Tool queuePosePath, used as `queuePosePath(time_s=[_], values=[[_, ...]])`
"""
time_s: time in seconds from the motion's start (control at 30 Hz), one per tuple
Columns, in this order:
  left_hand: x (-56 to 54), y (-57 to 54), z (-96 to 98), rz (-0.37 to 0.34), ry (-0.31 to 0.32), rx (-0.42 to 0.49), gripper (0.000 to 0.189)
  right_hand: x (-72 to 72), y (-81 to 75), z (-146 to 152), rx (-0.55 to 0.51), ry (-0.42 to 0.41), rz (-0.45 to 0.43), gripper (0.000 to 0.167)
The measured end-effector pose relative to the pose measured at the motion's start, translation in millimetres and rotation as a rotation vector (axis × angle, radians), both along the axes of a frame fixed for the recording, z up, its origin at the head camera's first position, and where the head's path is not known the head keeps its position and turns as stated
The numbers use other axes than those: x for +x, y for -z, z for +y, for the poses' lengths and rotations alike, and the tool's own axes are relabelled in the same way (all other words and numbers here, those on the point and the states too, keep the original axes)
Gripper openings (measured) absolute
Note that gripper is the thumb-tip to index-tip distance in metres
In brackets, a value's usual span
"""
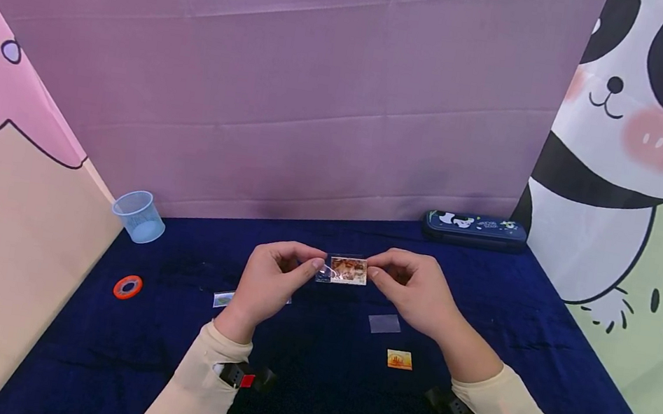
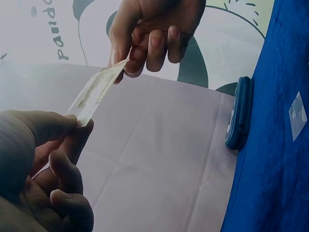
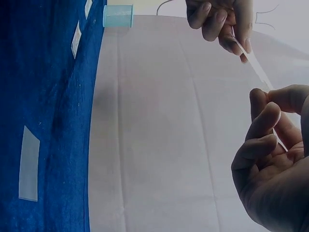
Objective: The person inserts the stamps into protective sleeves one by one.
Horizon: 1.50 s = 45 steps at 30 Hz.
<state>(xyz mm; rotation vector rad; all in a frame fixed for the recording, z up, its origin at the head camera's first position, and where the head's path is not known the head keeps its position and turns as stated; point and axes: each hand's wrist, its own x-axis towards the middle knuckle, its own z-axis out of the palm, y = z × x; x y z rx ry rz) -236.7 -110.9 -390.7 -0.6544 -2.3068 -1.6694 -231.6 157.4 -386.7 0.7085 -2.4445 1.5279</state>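
Between both hands, raised over the dark blue cloth, is a small clear plastic sleeve (image 1: pixel 323 275) with a brown picture stamp (image 1: pixel 349 270) showing in its right part. My left hand (image 1: pixel 270 282) pinches the sleeve's left end between thumb and index finger. The opposite end is pinched by my right hand (image 1: pixel 415 291), thumb and index finger at the stamp's edge. In the left wrist view the sleeve (image 2: pixel 99 92) stretches slanted from one hand to the other. In the right wrist view it appears almost edge-on, a thin pale strip (image 3: pixel 259 72).
Below my right hand lie an empty clear sleeve (image 1: pixel 384 324) and a yellow-orange stamp (image 1: pixel 400 359). Another sleeved stamp (image 1: pixel 223 299) is partly hidden by my left hand. An orange tape roll (image 1: pixel 128 287) and blue cup (image 1: pixel 139 217) stand left; a pencil case (image 1: pixel 474 231) sits back right.
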Motion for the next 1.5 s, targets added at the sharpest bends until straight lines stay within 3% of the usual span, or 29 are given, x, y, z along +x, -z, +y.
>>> queuePosePath(time_s=[0.47,0.77,1.5], values=[[-1.9,2.5,-0.2,0.003,0.022,0.014,0.012,-0.6,2.3,-2.9,0.001,-0.008,-0.025,0.011],[0.0,1.6,1.6,-0.032,0.026,0.01,0.013,0.2,1.3,-3.6,-0.004,-0.044,-0.064,0.013],[0.3,1.2,2.6,-0.065,0.049,-0.013,0.013,-1.0,1.0,-2.3,0.014,0.003,-0.021,0.008]])
